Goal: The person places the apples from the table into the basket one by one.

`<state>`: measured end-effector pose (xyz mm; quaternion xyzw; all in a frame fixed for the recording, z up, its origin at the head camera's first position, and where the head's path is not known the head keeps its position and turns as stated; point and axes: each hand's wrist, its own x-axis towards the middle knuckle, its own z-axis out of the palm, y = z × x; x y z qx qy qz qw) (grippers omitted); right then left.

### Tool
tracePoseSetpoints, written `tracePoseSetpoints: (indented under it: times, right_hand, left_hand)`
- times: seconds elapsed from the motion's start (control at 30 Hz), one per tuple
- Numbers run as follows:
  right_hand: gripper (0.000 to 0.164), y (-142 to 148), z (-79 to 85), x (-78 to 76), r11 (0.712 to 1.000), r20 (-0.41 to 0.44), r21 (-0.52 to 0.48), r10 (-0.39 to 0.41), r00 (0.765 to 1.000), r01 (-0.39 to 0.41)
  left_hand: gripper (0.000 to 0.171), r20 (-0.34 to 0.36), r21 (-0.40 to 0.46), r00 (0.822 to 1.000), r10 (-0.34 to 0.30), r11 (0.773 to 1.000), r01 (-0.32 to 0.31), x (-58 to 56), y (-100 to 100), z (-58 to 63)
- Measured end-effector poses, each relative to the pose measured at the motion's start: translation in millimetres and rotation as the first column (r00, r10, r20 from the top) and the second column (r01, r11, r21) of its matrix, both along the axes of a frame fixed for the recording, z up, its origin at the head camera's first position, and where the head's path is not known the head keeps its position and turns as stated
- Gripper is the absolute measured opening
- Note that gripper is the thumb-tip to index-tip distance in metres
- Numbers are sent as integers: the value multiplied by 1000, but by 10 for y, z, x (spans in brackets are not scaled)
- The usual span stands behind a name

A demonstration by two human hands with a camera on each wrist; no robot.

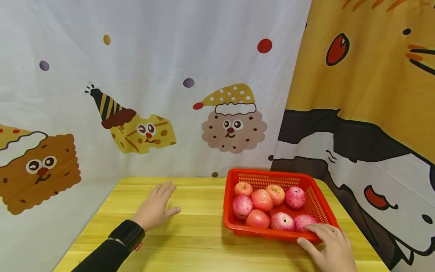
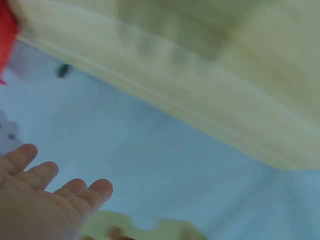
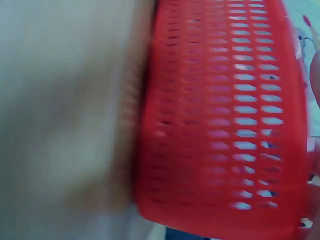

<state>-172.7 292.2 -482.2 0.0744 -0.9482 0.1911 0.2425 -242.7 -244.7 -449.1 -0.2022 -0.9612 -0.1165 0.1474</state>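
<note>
A red plastic basket (image 1: 272, 235) with slotted walls stands on the right part of the table. Several red and pink apples (image 1: 262, 200) lie inside it. At its near right corner is my right hand (image 1: 331, 247), with fingers over the rim by a pink striped apple (image 1: 304, 222) and the thumb outside the front wall. Whether it touches the rim or that apple, I cannot tell. The basket's slotted wall (image 3: 220, 120) fills much of the right wrist view. My left hand (image 1: 155, 207) is held out left of the basket, fingers straight, thumb spread, holding nothing.
The yellow wood-grain table (image 1: 193, 245) carries the basket. Behind it hangs a pale curtain (image 1: 153, 49) with cartoon food prints, and an orange printed cloth (image 1: 316, 87) hangs at the right. A dark band (image 1: 127, 234) circles my left wrist.
</note>
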Motion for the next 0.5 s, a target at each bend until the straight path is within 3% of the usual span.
tracePoseSetpoints:
  times: [0.1, 0.23, 0.5]
  right_hand:
    - [64, 174, 191, -43, 1000, 56, 16, 5, 998, -6]
    - [78, 519, 371, -271, 999, 109, 53, -11, 994, 5]
    - [99, 1187, 362, -753, 988, 296, 152, -51, 954, 5]
  left_hand:
    - [82, 14, 0, 998, 56, 998, -56, 74, -283, -64]
    - [86, 17, 0, 992, 125, 992, -125, 138, -612, -92]
    - [90, -24, 13, 982, 185, 983, -185, 179, -993, -170]
